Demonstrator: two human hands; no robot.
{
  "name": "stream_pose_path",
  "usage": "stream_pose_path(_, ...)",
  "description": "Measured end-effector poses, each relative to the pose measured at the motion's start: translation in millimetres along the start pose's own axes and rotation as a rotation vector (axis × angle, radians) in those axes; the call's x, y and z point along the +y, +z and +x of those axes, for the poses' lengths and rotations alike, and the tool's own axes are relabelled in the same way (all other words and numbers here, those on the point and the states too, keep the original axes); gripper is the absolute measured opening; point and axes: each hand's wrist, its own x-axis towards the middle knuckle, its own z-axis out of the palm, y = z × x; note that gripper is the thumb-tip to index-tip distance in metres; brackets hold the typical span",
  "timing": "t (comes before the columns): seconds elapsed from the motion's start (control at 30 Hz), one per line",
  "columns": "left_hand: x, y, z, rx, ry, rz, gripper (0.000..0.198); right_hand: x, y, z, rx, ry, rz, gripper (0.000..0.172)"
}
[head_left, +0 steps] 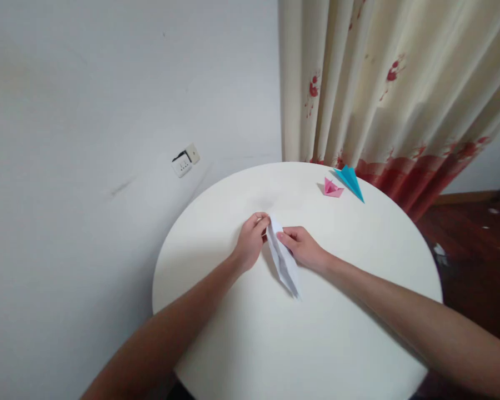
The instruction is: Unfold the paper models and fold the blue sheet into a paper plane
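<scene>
A folded sheet of white paper (284,263) is held between my two hands, tilted over the middle of the table, its pointed end toward me. My left hand (250,239) pinches its far upper end between thumb and fingers. On its right side, my right hand (303,244) grips the paper with the thumb on top; the fingers behind it are partly hidden. The creases show only faintly, so I cannot make out the exact folds.
The round white table (216,222) stands against a white wall. At its far right lie a pink folded paper boat (332,189) and a blue paper plane (351,182). Behind them hangs a cream and red curtain (358,111). A wall socket (182,165) is at the left.
</scene>
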Motion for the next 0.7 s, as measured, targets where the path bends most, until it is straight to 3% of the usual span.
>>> stream_pose_path(0.23,-6.8,1.3,-0.4,0.116,0.143,0.086,0.032,4.6,-0.7,0.3,0.095,-0.059,-0.161,0.041)
stream_pose_path(0.47,-4.0,0.3,-0.1,0.112,0.205,0.209,0.019,2.3,-3.2,-3.9,0.044,-0.091,-0.25,0.039)
stream_pose_path(0.57,-5.8,-0.5,1.0,0.115,0.187,0.189,0.019,3.9,-3.5,-2.6,0.048,-0.096,-0.218,0.036)
stream_pose_path(0.7,-7.0,-1.4,2.1,0.064,0.178,0.069,0.032,10.1,-3.2,3.0,0.18,-0.068,-0.044,0.031)
